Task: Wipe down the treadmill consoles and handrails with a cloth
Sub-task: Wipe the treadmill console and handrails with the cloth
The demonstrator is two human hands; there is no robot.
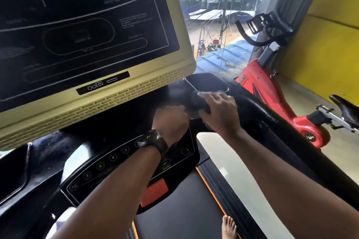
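Two-handed at the cream-framed treadmill console (136, 91): our right hand (219, 111) grips the black curved handrail (262, 114) over a pale cloth (208, 93); our left hand (171, 117) is blurred, its grip unreadable.

One treadmill console screen (77, 25) in a cream frame fills ten o'clock. One black button panel (91, 182) lies at seven o'clock. It carries five readable numbered buttons (100, 165), marked 2, 4, 6, 8 and 10. One orange pad (155, 190) sits at six o'clock.

Two bare hands meet just right of centre: one left grip (171, 118), blurred, and one right grip (219, 110). There is one wristwatch (153, 139) and one pale cloth (209, 93). One black handrail (272, 122) runs toward four o'clock. One red exercise bike (272, 93) stands at three o'clock, with one black saddle (345, 106). One bare foot (229, 227) shows at five o'clock.
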